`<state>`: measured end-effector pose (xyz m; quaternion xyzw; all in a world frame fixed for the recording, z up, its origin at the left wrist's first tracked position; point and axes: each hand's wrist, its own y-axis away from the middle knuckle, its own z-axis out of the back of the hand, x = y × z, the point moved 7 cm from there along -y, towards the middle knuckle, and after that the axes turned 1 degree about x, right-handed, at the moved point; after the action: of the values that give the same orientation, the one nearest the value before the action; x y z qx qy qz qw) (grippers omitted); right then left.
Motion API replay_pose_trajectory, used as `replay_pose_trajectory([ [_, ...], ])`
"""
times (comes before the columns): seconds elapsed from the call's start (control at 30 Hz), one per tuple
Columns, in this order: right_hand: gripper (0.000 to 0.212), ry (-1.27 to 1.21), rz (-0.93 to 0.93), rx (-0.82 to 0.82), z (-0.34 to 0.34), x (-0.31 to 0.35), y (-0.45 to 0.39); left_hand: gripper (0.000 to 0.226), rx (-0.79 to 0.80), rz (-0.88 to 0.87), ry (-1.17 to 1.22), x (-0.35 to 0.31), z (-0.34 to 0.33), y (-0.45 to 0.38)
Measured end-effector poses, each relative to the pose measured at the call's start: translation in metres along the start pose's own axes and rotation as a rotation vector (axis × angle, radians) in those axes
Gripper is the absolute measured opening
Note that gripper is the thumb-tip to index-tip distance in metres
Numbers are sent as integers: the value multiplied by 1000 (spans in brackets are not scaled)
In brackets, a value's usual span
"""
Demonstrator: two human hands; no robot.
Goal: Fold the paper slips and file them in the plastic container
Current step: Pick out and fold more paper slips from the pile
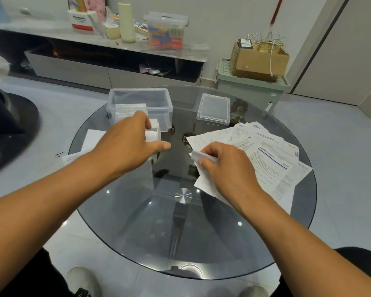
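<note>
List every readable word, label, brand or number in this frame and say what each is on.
"Panasonic": on the white and red box on the shelf.
Papers on the table: printed text and headings, too small and blurred to read.
Slip in the left hand: faint print, unreadable.
Label on the cardboard box: too small to read.
Lidded bin on the shelf: coloured contents, no legible text.
</note>
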<state>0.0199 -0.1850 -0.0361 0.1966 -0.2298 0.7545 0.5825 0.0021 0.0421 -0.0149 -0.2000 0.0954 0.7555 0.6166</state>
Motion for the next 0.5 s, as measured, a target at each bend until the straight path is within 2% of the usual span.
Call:
replay_pose_trajectory([
  [0.07, 13, -120, -25, -36, 3, -3, -2, 56, 14, 24, -13, 4, -7, -4],
  [0.17, 17, -315, -78, -74, 11, -5, -5, 31, -13, 9, -32, -1, -11, -8],
  [0.27, 20, -455, -137, -89, 9, -9, -6, 27, 13, 11, -97, -3, -13, -10],
  [0.43, 13, -835, -268, -5, -1, -12, -6, 20, 113, 71, 118, -1, -15, -10],
  [0.5, 12, -919, -290, 5, -2, -10, -5, 31, 121, 89, 159, -6, -13, -8],
])
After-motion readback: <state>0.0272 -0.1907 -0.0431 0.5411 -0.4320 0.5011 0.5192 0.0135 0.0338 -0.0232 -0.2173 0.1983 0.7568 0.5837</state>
